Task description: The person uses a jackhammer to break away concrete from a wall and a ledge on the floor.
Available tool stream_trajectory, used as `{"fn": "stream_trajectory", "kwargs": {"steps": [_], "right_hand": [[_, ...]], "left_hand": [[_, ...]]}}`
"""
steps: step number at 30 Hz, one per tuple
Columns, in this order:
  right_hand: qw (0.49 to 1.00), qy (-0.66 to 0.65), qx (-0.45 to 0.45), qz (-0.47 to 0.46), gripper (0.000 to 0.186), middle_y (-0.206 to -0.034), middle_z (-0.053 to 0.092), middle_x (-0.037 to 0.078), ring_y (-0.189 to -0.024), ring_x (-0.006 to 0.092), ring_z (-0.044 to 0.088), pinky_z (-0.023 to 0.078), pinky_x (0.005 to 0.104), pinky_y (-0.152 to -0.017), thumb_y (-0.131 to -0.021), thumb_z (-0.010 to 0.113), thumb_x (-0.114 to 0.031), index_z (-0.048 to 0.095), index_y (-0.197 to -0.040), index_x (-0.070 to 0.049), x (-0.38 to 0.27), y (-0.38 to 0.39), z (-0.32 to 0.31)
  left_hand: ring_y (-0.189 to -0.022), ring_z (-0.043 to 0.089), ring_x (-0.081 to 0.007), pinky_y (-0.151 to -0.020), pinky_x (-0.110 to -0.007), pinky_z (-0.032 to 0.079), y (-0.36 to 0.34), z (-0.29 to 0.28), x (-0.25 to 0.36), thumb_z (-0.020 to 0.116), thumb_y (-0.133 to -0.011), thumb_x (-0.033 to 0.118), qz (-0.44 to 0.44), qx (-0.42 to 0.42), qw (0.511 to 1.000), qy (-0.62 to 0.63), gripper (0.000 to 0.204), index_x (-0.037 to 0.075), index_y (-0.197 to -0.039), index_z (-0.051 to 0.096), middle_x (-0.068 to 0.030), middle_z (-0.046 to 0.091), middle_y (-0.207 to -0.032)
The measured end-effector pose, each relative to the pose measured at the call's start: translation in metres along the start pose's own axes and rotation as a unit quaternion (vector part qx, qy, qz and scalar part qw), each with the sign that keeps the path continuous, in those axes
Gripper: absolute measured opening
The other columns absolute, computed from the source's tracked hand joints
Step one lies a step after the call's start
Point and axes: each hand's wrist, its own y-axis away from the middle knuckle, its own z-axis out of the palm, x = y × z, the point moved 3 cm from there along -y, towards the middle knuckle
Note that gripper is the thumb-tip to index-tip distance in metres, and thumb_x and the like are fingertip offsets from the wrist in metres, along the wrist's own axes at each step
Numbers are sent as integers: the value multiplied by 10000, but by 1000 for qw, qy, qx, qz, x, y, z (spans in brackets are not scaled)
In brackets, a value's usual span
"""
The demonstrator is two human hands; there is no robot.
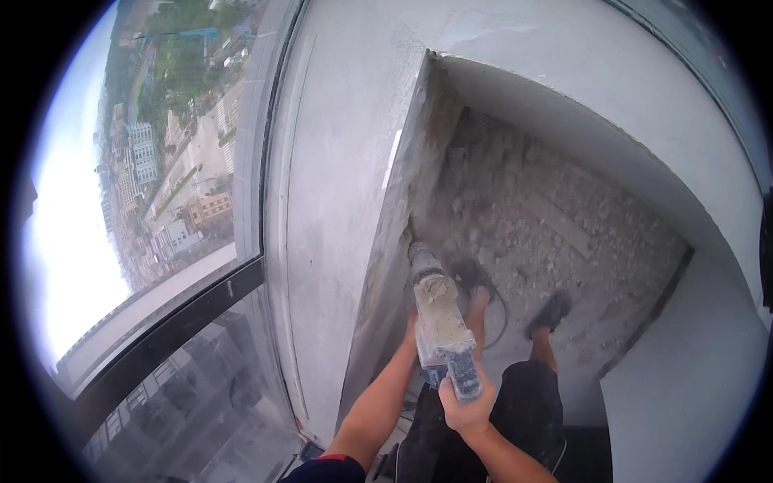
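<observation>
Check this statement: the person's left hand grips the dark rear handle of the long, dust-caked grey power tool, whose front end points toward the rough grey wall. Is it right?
No, the hand is wrong: the head view shows the person's right hand gripping the dark rear handle of the long, dust-caked grey power tool, whose front end points toward the rough grey wall.

Grey rubble (515,181) across dusty floor (577,352)

the dust-caked power tool (441,314) slants toward the wall (382,282).
</observation>
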Motion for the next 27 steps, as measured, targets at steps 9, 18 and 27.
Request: {"fn": "stream_trajectory", "kwargs": {"steps": [9,18,27], "right_hand": [[999,2,12,-42,134,-691,638,56,-628,127,635,506,303,-607,-752,690,-34,606,-855,-11,-2,3,5],[998,-39,52,-9,127,-755,656,50,-695,128,627,499,298,-667,-776,668,-52,622,-879,6,18,-9,2],[998,-40,45,5,102,-768,655,65,-710,156,636,494,310,-680,-791,655,-45,620,-871,8,7,-7,8]], "left_hand": [[-789,692,-273,-688,-409,600,-16,-24,11,544,-991,362,108,-14,981,-163,312,86,-1127,602,-105,667,-922],[-882,692,-185,-747,-366,571,-15,7,37,643,-909,224,157,36,949,-270,295,-9,-1087,670,-126,719,-967],[-884,686,-287,-788,-444,577,-21,-24,31,412,-1000,377,50,21,995,-83,388,77,-1123,625,-129,681,-980]]}}
